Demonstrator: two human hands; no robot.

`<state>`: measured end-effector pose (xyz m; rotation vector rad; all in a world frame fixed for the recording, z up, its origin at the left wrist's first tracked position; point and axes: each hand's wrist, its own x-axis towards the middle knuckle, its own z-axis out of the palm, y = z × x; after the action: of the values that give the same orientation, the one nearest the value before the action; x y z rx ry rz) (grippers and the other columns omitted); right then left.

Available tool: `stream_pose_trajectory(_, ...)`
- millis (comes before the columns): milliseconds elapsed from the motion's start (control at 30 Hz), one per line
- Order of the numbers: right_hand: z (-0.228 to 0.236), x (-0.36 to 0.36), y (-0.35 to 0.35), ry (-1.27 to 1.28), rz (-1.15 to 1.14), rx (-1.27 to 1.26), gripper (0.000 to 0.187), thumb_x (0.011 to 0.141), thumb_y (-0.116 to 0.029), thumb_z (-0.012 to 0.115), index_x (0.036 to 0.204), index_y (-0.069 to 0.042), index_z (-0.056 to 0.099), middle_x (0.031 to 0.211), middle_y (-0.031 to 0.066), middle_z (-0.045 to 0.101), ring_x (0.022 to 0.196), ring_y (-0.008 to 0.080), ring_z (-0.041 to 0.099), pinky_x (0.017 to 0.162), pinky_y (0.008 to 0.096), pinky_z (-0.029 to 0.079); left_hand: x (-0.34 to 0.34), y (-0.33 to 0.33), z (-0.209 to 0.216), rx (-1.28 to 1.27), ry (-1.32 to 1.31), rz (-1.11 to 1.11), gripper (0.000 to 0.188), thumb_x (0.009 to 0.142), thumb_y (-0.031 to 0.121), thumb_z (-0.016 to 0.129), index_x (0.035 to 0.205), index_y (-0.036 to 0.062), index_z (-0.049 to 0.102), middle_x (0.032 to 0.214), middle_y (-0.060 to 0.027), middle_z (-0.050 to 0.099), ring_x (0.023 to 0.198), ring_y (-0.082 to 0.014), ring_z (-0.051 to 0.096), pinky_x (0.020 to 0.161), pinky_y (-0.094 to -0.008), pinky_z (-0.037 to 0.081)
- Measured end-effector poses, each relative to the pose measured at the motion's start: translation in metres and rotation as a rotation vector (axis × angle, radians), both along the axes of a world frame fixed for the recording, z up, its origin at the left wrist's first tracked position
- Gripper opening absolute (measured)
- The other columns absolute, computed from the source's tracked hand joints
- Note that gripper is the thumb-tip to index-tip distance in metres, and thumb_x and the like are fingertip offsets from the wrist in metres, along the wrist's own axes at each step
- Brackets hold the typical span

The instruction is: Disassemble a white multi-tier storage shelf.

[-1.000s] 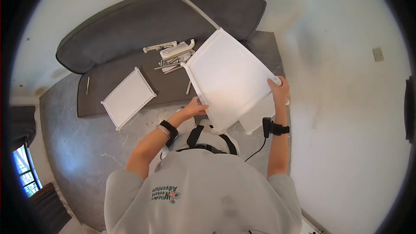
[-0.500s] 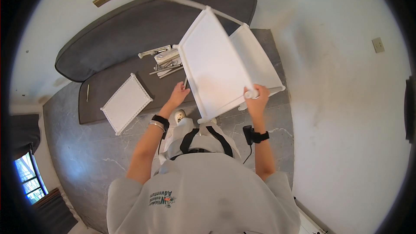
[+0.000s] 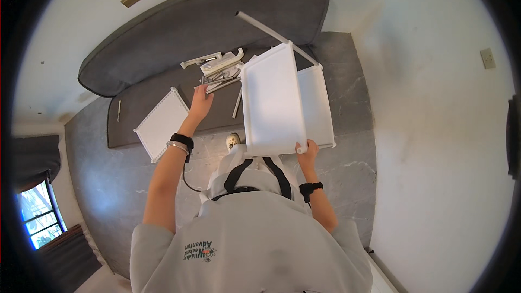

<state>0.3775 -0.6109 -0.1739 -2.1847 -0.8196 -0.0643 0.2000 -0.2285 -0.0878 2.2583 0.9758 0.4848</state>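
Observation:
My right hand is closed on the near corner of a white shelf unit, which has two tray-like panels joined at their corners. A pale tube sticks out from its far end. At the sofa, my left hand has its fingers bent around the near end of a metal tube in a pile of tubes; the fingertips are partly hidden. One loose tube lies between the pile and the shelf unit. White plastic pieces lie behind the tubes.
The dark grey sofa spans the far side. A separate white panel leans across its front edge on the left, and a thin stick lies further left. My shoe shows on the grey tiled floor. A white wall stands right.
My left hand has moved forward and left, from beside the shelf unit to the tube pile. The shelf unit has turned and come lower and nearer, with my right hand still on its corner.

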Motion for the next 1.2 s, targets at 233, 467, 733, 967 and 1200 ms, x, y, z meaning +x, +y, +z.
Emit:
stream_pose_trajectory(233,0.0,-0.003,-0.009,0.122,-0.023,0.031,0.03,0.072,-0.017,0.071,0.086,0.001,0.051,0.076,0.0174,0.055,0.073,0.0365,0.051,0.066,0.0441,0.039,0.087,0.018,0.067,0.363,-0.054,-0.132,0.057,0.075,0.005,0.06,0.125,-0.0013,0.034,0.126,-0.0213,0.038,0.114,-0.0381,0.041,0.094,-0.0414,0.037)
stream_pose_trajectory(467,-0.003,-0.003,-0.016,0.38,-0.012,-0.133,0.041,0.073,-0.026,0.071,0.096,0.002,0.05,0.089,0.0162,0.055,0.086,0.0336,0.051,0.084,0.0407,0.033,0.198,0.023,0.125,0.763,0.023,-0.24,0.057,0.075,0.01,0.061,0.126,0.0013,0.037,0.131,-0.0186,0.038,0.122,-0.0332,0.036,0.102,-0.0425,0.029)
stream_pose_trajectory(733,0.018,-0.005,-0.021,0.314,0.169,-0.226,0.057,0.065,-0.033,0.077,0.1,0.002,0.048,0.093,0.0166,0.054,0.091,0.0355,0.049,0.082,0.0442,0.037,0.246,0.025,0.103,1.32,0.542,-0.412,0.038,0.084,0.018,0.048,0.119,0.0031,0.047,0.129,-0.017,0.043,0.126,-0.0308,0.034,0.109,-0.0468,0.014)
stream_pose_trajectory(967,0.035,-0.004,-0.021,0.411,0.341,-0.383,0.071,0.068,-0.053,0.068,0.105,0.003,0.047,0.102,0.0211,0.052,0.098,0.038,0.047,0.091,0.0447,0.031,0.261,0.031,0.062,1.254,0.639,-0.402,0.032,0.084,0.019,0.048,0.111,0.0029,0.052,0.112,-0.0158,0.054,0.117,-0.0302,0.044,0.107,-0.0489,0.016)
stream_pose_trajectory(1200,0.047,0.0,-0.003,0.77,0.307,-0.449,0.055,0.079,-0.052,0.058,0.087,0.001,0.047,0.081,0.0189,0.055,0.079,0.0318,0.053,0.076,0.0423,0.038,0.258,0.063,0.036,0.965,0.574,-0.457,0.017,0.079,0.017,0.053,0.093,0.0085,0.055,0.087,-0.0072,0.057,0.087,-0.0229,0.055,0.08,-0.04,0.039)
